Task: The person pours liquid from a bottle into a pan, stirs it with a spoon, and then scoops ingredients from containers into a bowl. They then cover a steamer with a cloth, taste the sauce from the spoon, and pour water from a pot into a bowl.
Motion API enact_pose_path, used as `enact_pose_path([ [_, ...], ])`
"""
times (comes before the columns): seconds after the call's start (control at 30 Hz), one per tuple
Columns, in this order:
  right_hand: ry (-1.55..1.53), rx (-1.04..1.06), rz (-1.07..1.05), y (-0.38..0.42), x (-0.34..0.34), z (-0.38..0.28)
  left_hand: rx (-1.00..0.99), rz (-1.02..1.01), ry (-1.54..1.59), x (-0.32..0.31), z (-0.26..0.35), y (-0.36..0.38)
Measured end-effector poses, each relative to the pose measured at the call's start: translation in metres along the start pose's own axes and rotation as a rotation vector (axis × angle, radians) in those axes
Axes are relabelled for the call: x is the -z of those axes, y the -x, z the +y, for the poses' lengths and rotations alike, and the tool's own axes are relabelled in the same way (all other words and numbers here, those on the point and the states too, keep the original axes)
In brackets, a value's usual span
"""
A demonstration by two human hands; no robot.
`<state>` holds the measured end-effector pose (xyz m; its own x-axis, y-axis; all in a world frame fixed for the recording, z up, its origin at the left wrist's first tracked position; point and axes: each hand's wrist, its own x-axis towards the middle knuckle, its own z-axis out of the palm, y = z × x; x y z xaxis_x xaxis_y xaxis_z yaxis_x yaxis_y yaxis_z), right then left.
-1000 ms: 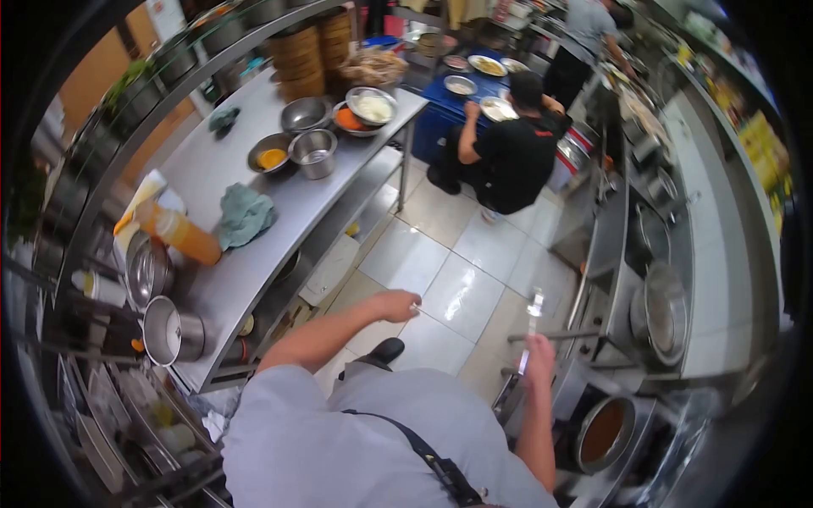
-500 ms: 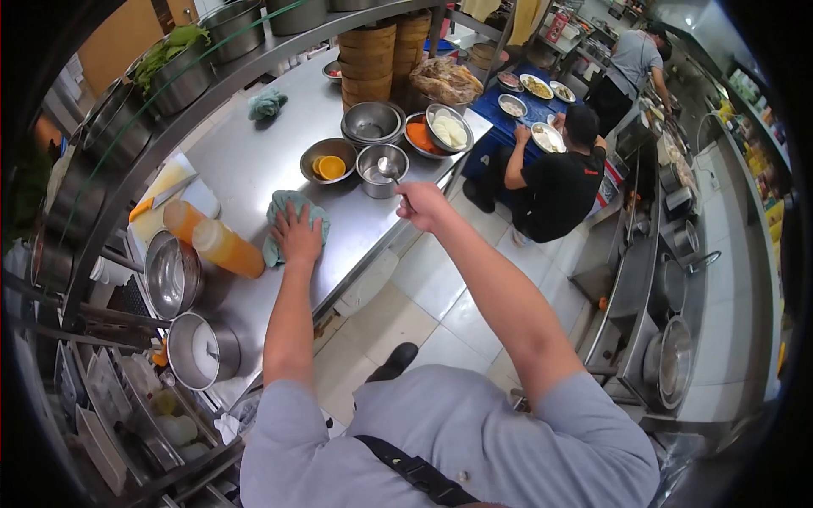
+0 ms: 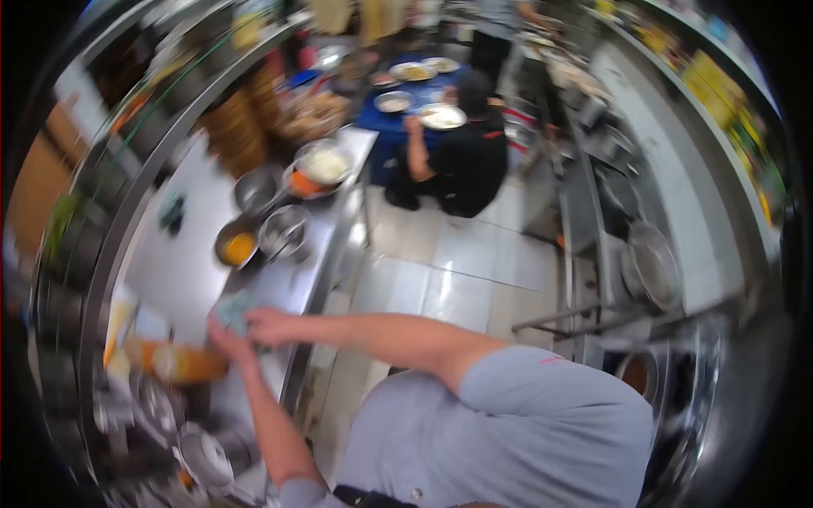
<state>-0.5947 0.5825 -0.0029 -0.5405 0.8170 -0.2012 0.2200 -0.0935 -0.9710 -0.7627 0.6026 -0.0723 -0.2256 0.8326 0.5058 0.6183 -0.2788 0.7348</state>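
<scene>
On the steel counter (image 3: 292, 292), both my hands meet at a blue-green cloth (image 3: 234, 310). My left hand (image 3: 227, 340) is closed around its near side. From the right, my right hand (image 3: 268, 328) presses in with its fingers closed on the cloth; blur hides the exact grip. Just beyond stand a metal bowl holding orange pieces (image 3: 240, 249) and a small metal pot (image 3: 296, 222) with a spoon (image 3: 284, 241) resting in it. Two squeeze bottles (image 3: 188, 364) of orange liquid are close to my left hand.
Bamboo steamers (image 3: 233, 135), a bowl of white slices (image 3: 323, 163) and a second cloth (image 3: 172, 213) are farther along the counter. A person in black (image 3: 466, 161) crouches by a blue table (image 3: 381, 118) with dishes. Pans (image 3: 650, 264) line the right side.
My right hand has let go of the spoon, leaving it in the pot, and come over to the cloth. The cloth, spread flat before, is now bunched between my hands. The view has turned.
</scene>
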Motion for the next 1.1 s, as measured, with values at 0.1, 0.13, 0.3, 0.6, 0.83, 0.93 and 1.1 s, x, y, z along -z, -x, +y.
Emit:
enact_pose_path([
  [0.1, -0.002, 0.250, -0.076, -0.009, 0.004, 0.053, 0.091, -0.133, -0.211, 0.011, -0.021, -0.026],
  [0.13, 0.086, 0.253, -0.070, 0.011, 0.016, 0.062, 0.106, -0.171, -0.241, 0.011, -0.009, -0.033],
  [0.3, 0.244, 0.079, 0.039, 0.163, 0.091, 0.157, -0.280, -0.138, -0.465, -0.026, 0.091, -0.056],
  [0.6, 0.068, -0.656, 1.021, 0.468, 0.098, 0.300, -0.926, -0.704, 0.384, -0.250, 0.446, 0.078],
  [0.83, -0.299, -0.831, 1.448, 0.561, 0.049, 0.391, -1.653, -0.556, 1.030, -0.257, 0.792, 0.183],
  [0.93, -0.386, -0.877, 1.767, 0.574, 0.026, 0.416, -1.698, -0.417, 1.221, -0.252, 0.933, 0.220],
  [1.1, -0.404, -1.024, 2.107, 0.581, 0.001, 0.518, -1.901, -0.598, 0.980, -0.289, 1.132, 0.279],
])
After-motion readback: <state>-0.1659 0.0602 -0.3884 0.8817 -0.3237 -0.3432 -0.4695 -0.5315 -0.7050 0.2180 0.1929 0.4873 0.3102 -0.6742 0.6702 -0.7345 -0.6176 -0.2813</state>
